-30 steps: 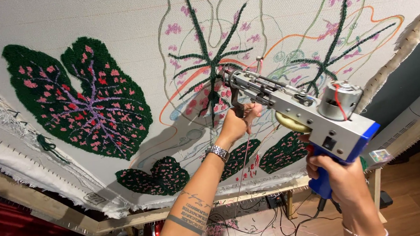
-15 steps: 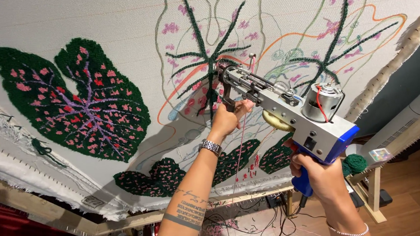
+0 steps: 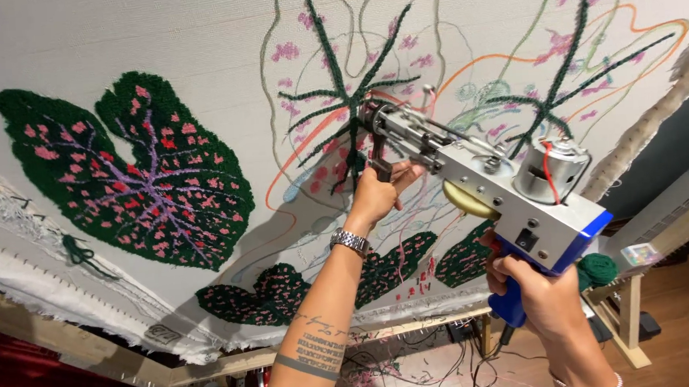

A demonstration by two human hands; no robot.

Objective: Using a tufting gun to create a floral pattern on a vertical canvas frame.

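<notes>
Tufting gun (image 3: 479, 181) held between left hand (image 3: 376, 195) and right hand (image 3: 538, 293).

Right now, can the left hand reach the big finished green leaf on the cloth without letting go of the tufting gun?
Probably not. The left hand grips the front handle of the tufting gun, whose tip is pressed against the cloth at the middle leaf outline. The finished green leaf lies well off to the left, so the hand would have to release first.

The tufting gun (image 3: 479, 185) now sits slightly lower and further left on the cloth (image 3: 152, 38) than a second ago, its tip beside the dark green stem (image 3: 349, 105). The left hand (image 3: 376, 195) and right hand (image 3: 538, 293) shift with it.
</notes>
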